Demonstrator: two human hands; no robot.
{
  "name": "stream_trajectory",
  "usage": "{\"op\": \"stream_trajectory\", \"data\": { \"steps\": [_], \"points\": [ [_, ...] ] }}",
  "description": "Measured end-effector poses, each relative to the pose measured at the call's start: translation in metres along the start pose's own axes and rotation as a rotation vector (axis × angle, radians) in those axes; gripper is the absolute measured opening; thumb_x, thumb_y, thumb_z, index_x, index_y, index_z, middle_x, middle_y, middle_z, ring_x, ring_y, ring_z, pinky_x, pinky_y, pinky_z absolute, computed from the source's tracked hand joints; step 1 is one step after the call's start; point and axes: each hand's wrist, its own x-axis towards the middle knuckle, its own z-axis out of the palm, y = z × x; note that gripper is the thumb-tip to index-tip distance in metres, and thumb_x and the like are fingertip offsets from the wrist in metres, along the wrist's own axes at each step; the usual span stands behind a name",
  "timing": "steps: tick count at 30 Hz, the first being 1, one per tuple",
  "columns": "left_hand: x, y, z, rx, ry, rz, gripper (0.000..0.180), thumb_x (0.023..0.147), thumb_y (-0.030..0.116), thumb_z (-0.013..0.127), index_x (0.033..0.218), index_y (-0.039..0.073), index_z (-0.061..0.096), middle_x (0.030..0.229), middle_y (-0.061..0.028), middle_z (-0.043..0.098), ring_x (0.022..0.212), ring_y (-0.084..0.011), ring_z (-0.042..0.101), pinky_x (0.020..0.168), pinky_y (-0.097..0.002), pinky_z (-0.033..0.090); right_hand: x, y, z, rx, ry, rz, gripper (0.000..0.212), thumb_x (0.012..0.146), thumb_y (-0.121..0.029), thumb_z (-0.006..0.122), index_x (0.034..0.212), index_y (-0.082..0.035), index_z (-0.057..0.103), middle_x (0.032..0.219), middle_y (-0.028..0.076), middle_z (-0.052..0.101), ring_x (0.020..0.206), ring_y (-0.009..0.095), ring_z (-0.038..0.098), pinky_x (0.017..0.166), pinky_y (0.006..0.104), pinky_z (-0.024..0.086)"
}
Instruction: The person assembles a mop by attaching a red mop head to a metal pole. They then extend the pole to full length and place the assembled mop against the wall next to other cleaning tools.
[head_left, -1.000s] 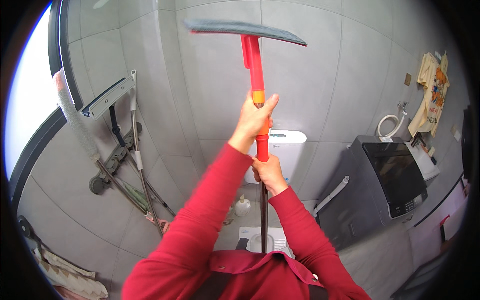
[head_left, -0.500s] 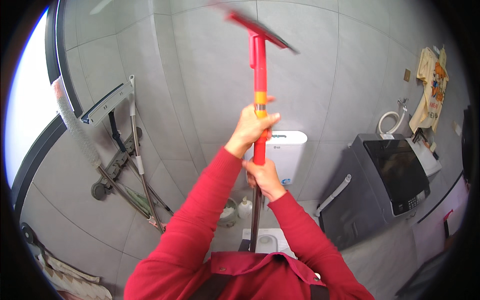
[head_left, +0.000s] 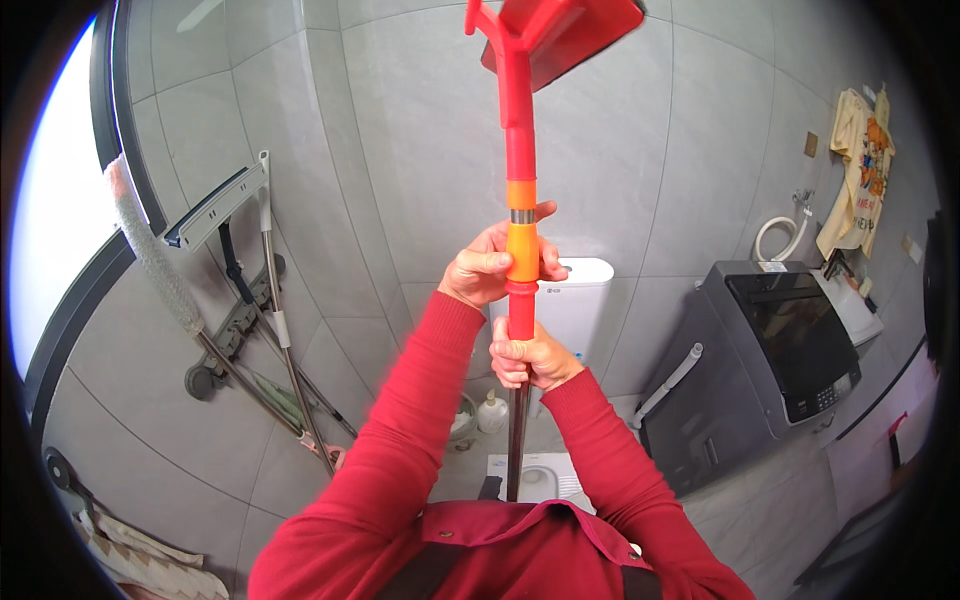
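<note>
Both hands grip a long red mop pole (head_left: 518, 150), held upright in front of the body. Left hand (head_left: 490, 268) is higher up, fingers wrapped tight around the orange collar of the pole, thumb pointing up toward the metal ring. Right hand (head_left: 532, 355) sits just below it, fingers closed around the pole where the red sleeve meets the dark lower shaft. The hands are close, nearly touching. Both arms wear red sleeves (head_left: 400, 440).

The pole runs from the chest up to the top edge of the view. Its red flat head (head_left: 565, 35) is at the top, tilted, up against the grey tiled wall (head_left: 420, 130); whether it actually touches the tiles, cannot tell. Lower end of the pole is hidden behind the red shirt.

Behind the hands: white toilet tank (head_left: 580, 300) on the wall, squat pan (head_left: 540, 478) on the floor below, a small white bottle (head_left: 490, 412) beside it. To the right a dark grey washing machine (head_left: 775, 360) with a grey hose (head_left: 668, 380) leaning on its side, a white coiled hose (head_left: 778, 238) above it, a yellow cloth (head_left: 860, 170) hanging on the wall. To the left, a flat mop (head_left: 215, 205) and a fluffy duster (head_left: 150, 250) lean against the wall next to a dark-framed window (head_left: 55, 230).
</note>
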Motion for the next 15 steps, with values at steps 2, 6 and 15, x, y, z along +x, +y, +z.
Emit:
{"op": "stream_trajectory", "data": {
  "steps": [2, 6, 15],
  "points": [
    [0.006, 0.000, 0.011, 0.189, 0.193, -0.002, 0.078, 0.074, 0.018, 0.070, 0.138, 0.001, 0.029, 0.096, -0.0179, 0.062, 0.093, -0.0325, 0.062, 0.088, -0.0449, 0.046, -0.006, 0.001, -0.003, 0.027, 0.085, -0.043, 0.025, 0.083, -0.014, 0.066, 0.074, -0.010, 0.042, 0.054, -0.003, 0.038, 0.041, 0.007, 0.035, 0.039, 0.0226, 0.030],
    [0.022, -0.015, 0.025, 0.943, 0.798, -0.044, 0.074, 0.073, 0.018, 0.073, 0.135, 0.002, 0.035, 0.083, -0.0093, 0.064, 0.079, -0.0245, 0.065, 0.069, -0.0374, 0.052, 0.008, 0.013, -0.007, -0.317, 0.756, -0.274, 0.022, 0.082, -0.012, 0.066, 0.075, -0.007, 0.046, 0.055, -0.001, 0.043, 0.040, 0.008, 0.039, 0.037, 0.0233, 0.031],
    [0.010, -0.015, 0.019, 0.166, 0.375, -0.001, 0.081, 0.078, 0.025, 0.068, 0.140, 0.001, 0.022, 0.094, -0.0138, 0.061, 0.084, -0.0289, 0.063, 0.077, -0.0409, 0.049, -0.016, -0.002, -0.007, -0.087, 0.233, 0.016, 0.031, 0.083, -0.022, 0.069, 0.072, -0.012, 0.041, 0.054, -0.004, 0.034, 0.041, 0.007, 0.034, 0.039, 0.0234, 0.030]
  ]
}}
